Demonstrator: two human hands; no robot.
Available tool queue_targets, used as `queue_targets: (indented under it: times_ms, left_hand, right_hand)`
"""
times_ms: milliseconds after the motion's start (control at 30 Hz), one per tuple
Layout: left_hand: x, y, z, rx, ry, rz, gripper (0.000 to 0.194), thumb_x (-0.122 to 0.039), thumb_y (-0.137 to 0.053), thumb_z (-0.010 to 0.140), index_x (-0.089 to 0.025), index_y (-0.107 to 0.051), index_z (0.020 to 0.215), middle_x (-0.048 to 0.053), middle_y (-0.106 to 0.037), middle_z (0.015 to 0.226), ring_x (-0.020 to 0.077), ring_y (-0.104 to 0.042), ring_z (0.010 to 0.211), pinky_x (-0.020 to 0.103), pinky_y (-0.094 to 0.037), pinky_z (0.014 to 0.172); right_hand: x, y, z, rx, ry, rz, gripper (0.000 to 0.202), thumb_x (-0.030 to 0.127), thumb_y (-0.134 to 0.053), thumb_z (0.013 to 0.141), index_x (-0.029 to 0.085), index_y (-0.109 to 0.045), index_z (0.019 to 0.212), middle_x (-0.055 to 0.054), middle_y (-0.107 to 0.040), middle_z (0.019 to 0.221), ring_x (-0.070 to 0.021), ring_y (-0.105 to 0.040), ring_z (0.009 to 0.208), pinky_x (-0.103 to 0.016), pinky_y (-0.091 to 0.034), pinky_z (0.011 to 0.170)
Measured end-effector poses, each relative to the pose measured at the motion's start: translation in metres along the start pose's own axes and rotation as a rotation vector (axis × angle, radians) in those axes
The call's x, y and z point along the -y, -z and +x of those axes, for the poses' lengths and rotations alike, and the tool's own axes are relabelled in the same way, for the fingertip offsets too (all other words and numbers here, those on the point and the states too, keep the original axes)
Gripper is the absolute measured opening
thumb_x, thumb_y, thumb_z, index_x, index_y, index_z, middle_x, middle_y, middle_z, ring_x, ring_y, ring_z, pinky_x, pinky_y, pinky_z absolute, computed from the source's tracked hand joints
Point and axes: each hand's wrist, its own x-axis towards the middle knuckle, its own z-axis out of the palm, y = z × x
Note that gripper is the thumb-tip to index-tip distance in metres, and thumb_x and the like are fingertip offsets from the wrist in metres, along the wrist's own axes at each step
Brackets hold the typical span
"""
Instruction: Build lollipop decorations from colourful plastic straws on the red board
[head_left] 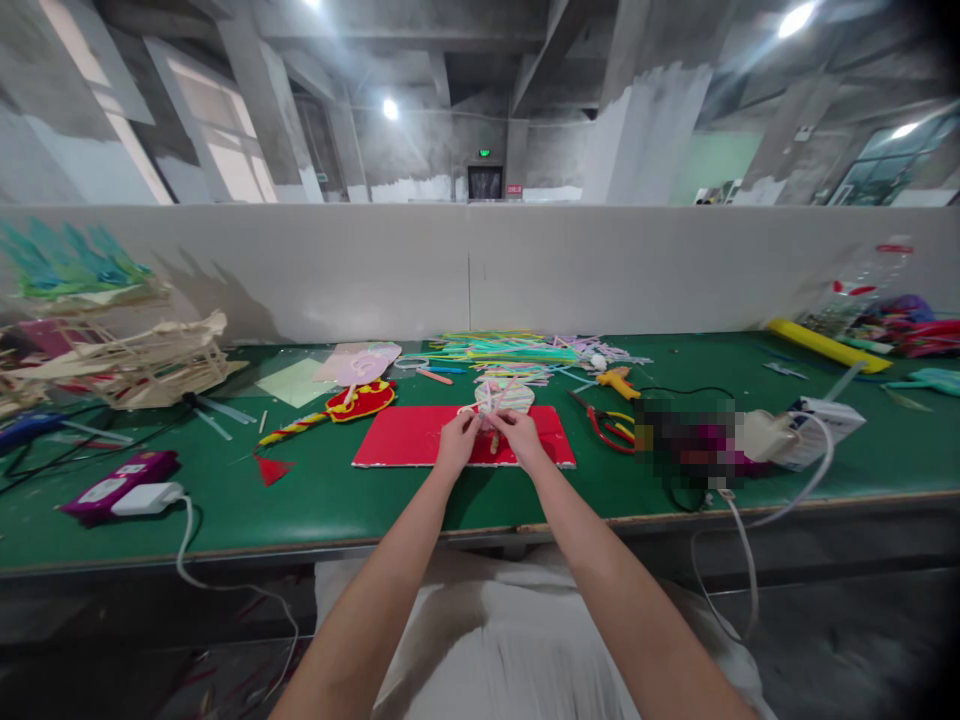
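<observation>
Above a red board (397,437) on the green table, both hands meet at a small round fan-like piece (517,398) with pale pink and white strips. My left hand (459,437) pinches at its left lower side, fingertips on a thin pink strip. On the right, my right hand (517,432) is closed at the piece's lower edge, thumb and forefinger together. The fingertips nearly touch each other. A short brownish stub (494,443) shows below, between the hands. What exactly lies between the fingertips is too small to make out.
Colourful strips (502,348) lie behind the board. Right of it are red-handled pliers (611,430) and an orange glue gun (619,382). To the left sit a red and yellow fan (361,402), a purple power strip (120,485) and a wooden stick model (150,362).
</observation>
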Motion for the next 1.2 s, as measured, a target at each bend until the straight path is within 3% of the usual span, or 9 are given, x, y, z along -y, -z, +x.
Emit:
queue_targets:
  times_ms: [367, 633, 1000, 1200]
  left_hand:
    - [-0.0046, -0.0006, -0.0012, 0.051, 0.002, -0.048, 0.023, -0.035, -0.046, 0.073, -0.018, -0.055, 0.061, 0.0, -0.058, 0.058, 0.0121, -0.054, 0.054, 0.022, -0.041, 0.057]
    - [-0.0025, -0.0025, -0.0017, 0.129, -0.008, 0.191, 0.019, -0.032, -0.051, 0.07, -0.014, -0.057, 0.07, -0.001, -0.057, 0.062, 0.0101, -0.05, 0.059, 0.02, -0.037, 0.057]
    - [-0.0003, -0.0062, -0.0006, 0.218, 0.15, -0.145, 0.021, -0.032, -0.052, 0.069, -0.012, -0.056, 0.074, 0.001, -0.061, 0.059, 0.0136, -0.057, 0.055, 0.026, -0.046, 0.057]
    - [-0.0028, -0.0039, -0.0019, 0.176, 0.072, -0.048, 0.02, -0.032, -0.052, 0.069, -0.013, -0.058, 0.071, 0.002, -0.063, 0.062, 0.0137, -0.057, 0.059, 0.025, -0.045, 0.06]
  right_hand:
    - [-0.0023, 0.0018, 0.0013, 0.044, 0.024, -0.028, 0.03, 0.045, -0.06, 0.059, 0.016, -0.06, 0.068, -0.001, -0.06, 0.06, -0.0126, -0.054, 0.048, -0.024, -0.042, 0.047]
    - [-0.004, 0.0027, 0.0041, -0.069, 0.059, -0.045, 0.028, 0.041, -0.062, 0.058, 0.015, -0.061, 0.068, -0.002, -0.062, 0.067, -0.0142, -0.055, 0.063, -0.025, -0.042, 0.061]
    - [0.0021, 0.0002, 0.0005, -0.02, 0.034, 0.037, 0.025, 0.038, -0.064, 0.058, 0.014, -0.058, 0.062, 0.002, -0.056, 0.056, -0.0103, -0.049, 0.053, -0.023, -0.04, 0.054]
    - [0.0047, -0.0007, -0.001, 0.014, -0.02, 0.123, 0.027, 0.041, -0.064, 0.057, 0.016, -0.056, 0.062, 0.003, -0.053, 0.051, -0.0103, -0.048, 0.046, -0.024, -0.04, 0.048]
